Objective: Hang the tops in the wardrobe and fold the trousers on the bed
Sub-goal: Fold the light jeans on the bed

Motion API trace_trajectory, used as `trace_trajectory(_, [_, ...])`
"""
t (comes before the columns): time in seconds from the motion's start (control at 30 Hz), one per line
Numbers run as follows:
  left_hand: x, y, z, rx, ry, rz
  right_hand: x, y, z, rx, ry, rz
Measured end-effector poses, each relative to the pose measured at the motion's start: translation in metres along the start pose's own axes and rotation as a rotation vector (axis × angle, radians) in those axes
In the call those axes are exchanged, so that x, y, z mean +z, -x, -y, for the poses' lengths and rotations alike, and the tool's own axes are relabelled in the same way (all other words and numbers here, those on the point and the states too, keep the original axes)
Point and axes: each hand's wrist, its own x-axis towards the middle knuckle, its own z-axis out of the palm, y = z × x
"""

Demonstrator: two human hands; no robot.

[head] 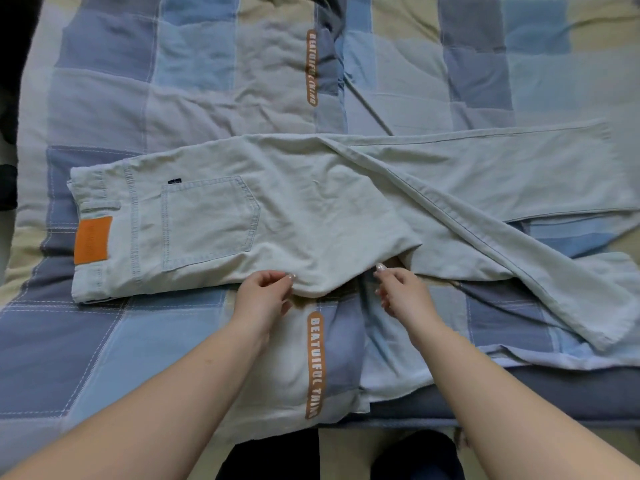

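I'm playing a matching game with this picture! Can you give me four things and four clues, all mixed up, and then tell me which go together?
Things:
1. leather patch
2. back pocket
3. left hand
4. writing on the bedspread

Clues:
A. pinches the near edge of the trousers at the crotch
B. orange, by the waistband
C. orange strip with pale letters, between the arms
D. stitched pale blue shape right of the patch

Pairs: 1-B, 2-D, 3-A, 4-C
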Motion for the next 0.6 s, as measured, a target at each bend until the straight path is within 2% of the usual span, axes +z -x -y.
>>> trace_trajectory(0.17, [0.093, 0.035, -0.002, -0.021, -0.007, 0.121, -0.098, -0.003, -0.038, -0.027, 0.192, 0.018])
trace_trajectory(0.3, [0.184, 0.056, 0.017, -0.097, -0.079, 0.238, -0.203, -0.018, -0.078, -0.058, 0.54, -0.053])
trace_trajectory(0.43, [0.273, 0.073, 0.048, -0.204, -0.115, 0.287, -0.301, -0.033, -0.119, -0.066, 0.759, -0.138])
trace_trajectory(0.6, [0.368, 0.08, 0.085, -0.283, -0.213, 0.326, -0.374, -0.061, -0.161, -0.161, 1.086, -0.07])
